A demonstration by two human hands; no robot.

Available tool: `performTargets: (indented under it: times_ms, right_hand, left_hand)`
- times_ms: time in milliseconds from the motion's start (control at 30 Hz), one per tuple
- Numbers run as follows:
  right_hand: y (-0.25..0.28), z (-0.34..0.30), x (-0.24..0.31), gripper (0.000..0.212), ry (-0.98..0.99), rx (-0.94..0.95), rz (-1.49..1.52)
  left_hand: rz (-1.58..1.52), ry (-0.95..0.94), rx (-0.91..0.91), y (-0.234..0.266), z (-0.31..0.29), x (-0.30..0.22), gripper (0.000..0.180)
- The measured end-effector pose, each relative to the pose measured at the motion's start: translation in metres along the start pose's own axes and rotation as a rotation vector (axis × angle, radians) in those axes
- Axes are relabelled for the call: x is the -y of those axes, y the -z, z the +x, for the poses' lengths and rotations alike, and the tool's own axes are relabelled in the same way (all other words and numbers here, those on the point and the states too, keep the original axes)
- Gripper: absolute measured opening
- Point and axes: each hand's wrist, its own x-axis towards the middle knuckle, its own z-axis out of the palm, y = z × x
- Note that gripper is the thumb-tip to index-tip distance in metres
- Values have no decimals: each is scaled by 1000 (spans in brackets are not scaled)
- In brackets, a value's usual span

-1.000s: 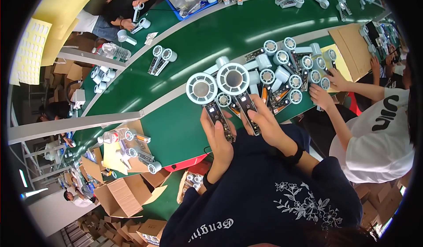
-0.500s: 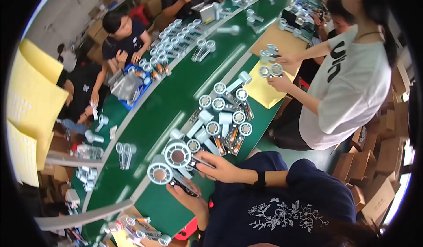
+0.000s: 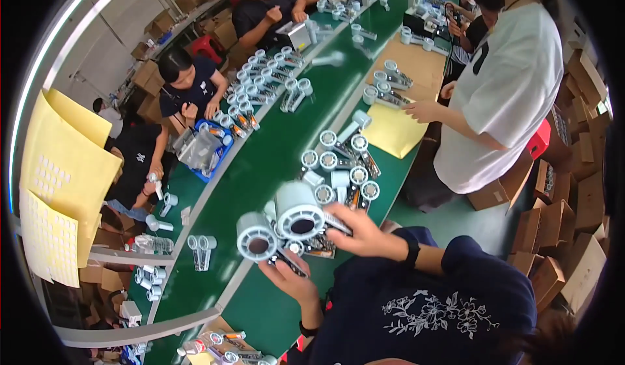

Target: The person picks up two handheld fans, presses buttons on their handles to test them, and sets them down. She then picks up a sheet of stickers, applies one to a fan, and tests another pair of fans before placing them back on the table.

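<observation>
My left hand (image 3: pixel 293 280) is closed around the handle of a pale blue-grey handheld fan body (image 3: pixel 256 237), whose drum-shaped head has a ribbed ring and a dark round centre. In my right hand (image 3: pixel 357 233) is a second, similar handheld fan body (image 3: pixel 299 210), gripped by its handle and slightly blurred. The two heads are side by side, raised above the near green worktop. Just beyond them lies a pile of fan bodies (image 3: pixel 359 142), several with dark and orange parts showing in their handles. My hands and the raised heads hide part of this pile.
A green conveyor belt (image 3: pixel 244 202) runs diagonally past the worktop. Across it are rows of fan bodies (image 3: pixel 260 82), a blue bin (image 3: pixel 207 166) and seated co-workers. A person in a white shirt (image 3: pixel 498 98) stands by a yellow sheet (image 3: pixel 397 130). Metal rail (image 3: pixel 143 331) crosses lower left.
My hands have lifted the two fan bodies and tilted their heads. The person in white, who held fan bodies before, has them lying on the cardboard now. The whole view has shifted.
</observation>
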Motion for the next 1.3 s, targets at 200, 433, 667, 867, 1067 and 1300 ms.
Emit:
performTargets:
  times_ms: [200,433,667,867,1067,1300]
  right_hand:
    - [31,0,-9,23,-150,-76,162]
    - [50,-19,-10,31,-171,-239,397]
    - [67,-4,-2,23,-168,-269,372]
    - [94,14,-18,31,-185,-259,329]
    - [123,27,-43,27,-212,-275,262]
    - [151,16,-91,27,-530,-41,123]
  left_hand:
    - [119,-120,371,-31,12,12,39]
    - [21,-1,467,-41,-18,19,37]
    - [72,77,466,-60,-22,30,36]
    - [87,172,414,-93,-11,44,36]
    - [51,268,441,-128,-2,74,39]
    - [180,675,572,-143,8,121,36]
